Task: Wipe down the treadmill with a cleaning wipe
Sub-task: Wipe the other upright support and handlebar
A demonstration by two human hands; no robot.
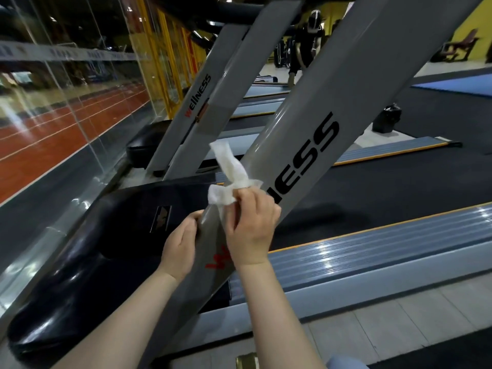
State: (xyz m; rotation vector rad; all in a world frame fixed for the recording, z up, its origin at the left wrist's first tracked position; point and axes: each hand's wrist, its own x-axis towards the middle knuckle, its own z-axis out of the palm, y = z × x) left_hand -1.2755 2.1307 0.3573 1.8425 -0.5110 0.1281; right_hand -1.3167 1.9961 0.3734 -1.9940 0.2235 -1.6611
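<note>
A grey treadmill upright [314,123] with black "WELLNESS" lettering slants across the middle of the view, rising from a glossy black motor cover [111,235]. My right hand [250,227] pinches a crumpled white cleaning wipe [231,174] against the upright's lower part. One end of the wipe sticks up past my fingers. My left hand [181,246] grips the upright's left edge just below the wipe, fingers curled behind it.
The black running belt [386,187] and a ribbed grey side rail [372,257] lie to the right. More treadmills stand in a row behind. A glass wall [66,102] runs along the left. A person in black [306,41] and a dark bag [387,121] are farther back.
</note>
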